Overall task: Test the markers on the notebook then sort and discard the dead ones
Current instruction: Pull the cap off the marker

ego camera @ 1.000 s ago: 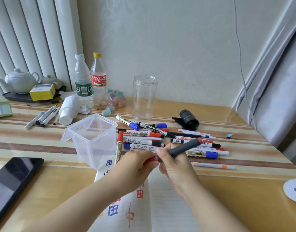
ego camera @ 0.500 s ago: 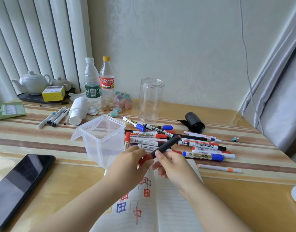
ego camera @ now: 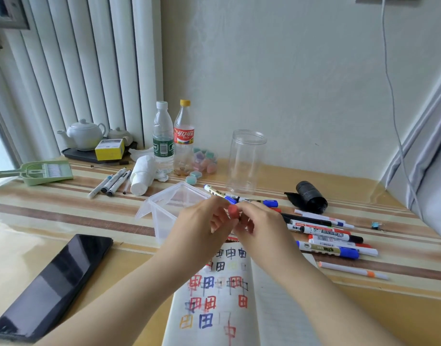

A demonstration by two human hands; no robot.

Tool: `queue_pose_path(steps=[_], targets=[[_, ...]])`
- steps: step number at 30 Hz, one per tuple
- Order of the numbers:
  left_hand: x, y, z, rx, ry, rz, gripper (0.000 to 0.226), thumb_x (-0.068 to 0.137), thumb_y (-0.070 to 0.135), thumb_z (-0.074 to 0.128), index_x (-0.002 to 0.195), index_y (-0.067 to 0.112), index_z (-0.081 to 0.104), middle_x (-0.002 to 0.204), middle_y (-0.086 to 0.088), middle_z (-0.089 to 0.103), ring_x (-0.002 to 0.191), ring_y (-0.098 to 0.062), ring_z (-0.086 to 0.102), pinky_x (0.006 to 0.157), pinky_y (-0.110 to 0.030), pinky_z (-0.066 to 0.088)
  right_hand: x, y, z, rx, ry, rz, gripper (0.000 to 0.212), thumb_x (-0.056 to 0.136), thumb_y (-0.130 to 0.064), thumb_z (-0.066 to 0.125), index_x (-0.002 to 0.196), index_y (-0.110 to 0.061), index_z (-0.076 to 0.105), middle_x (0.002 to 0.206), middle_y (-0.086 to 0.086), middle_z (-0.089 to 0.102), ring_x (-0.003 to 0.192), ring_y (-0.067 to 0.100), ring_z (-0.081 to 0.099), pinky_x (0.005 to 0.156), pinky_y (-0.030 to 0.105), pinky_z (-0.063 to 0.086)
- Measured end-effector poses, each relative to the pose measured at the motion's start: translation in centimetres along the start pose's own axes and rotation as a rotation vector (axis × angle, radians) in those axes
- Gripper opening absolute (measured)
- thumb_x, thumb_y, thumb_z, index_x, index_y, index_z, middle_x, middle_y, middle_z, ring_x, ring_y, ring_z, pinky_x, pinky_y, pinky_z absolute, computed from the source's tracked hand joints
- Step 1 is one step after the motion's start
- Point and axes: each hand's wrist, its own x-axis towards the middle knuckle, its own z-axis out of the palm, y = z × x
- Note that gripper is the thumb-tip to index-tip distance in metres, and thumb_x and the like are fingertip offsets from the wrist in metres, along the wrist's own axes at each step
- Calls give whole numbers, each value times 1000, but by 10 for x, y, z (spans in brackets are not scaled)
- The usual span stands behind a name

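Both hands meet above the top edge of the open notebook (ego camera: pixel 214 308), whose left page carries coloured test characters. My left hand (ego camera: pixel 202 228) pinches the red cap (ego camera: pixel 233 211) of a marker. My right hand (ego camera: pixel 260 229) grips the marker's dark body, which is almost wholly hidden behind the fingers. A pile of several capped markers (ego camera: pixel 324 236) in red, blue and black lies on the table right of my hands. Just behind my left hand stands a clear plastic box (ego camera: pixel 164 208) with an open top.
A tall clear jar (ego camera: pixel 246 161) stands behind the pile, a black roll (ego camera: pixel 310 199) to its right. Further markers (ego camera: pixel 112 181) lie far left by a white roll and two bottles (ego camera: pixel 173 141). A phone (ego camera: pixel 52 283) lies near left, an orange-tipped pen (ego camera: pixel 351 269) near right.
The marker has swung from pointing up and to the right to end-on, so only its red cap shows. Both hands have risen closer together and the view has tilted up.
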Motion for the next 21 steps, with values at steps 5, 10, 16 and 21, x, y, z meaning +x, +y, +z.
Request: queue_pose_path(steps=[5,10,16,21], targets=[[10,-21,2,263,15,140,23,82,19,64,104,16,57,98,3,59,85,-15,57,70,-32,51,17,21,-17,135,105,189,18,83,-16,66,76,-32,63,66,-13,66,55,3,55,54,16,40],[2,-47,0,428,238,242,19,83,24,49,100,17,51,94,-4,58,89,-22,51,78,-33,42,25,24,-31,343,188,187,15,89,-25,56,78,-32,61,61,-5,68,59,8,65,61,20,50],[-14,-63,-19,450,330,150,21,83,30,49,97,14,50,93,-8,57,90,-20,48,80,-26,36,53,-15,-7,462,260,-2,11,88,-20,62,85,-15,53,68,-5,65,60,2,62,61,13,48],[-24,-67,-35,452,303,109,31,80,40,63,96,17,49,94,-7,57,90,-18,46,77,-30,42,78,-35,7,342,67,65,18,82,-32,68,82,-14,65,65,-10,60,58,3,53,55,9,39]])
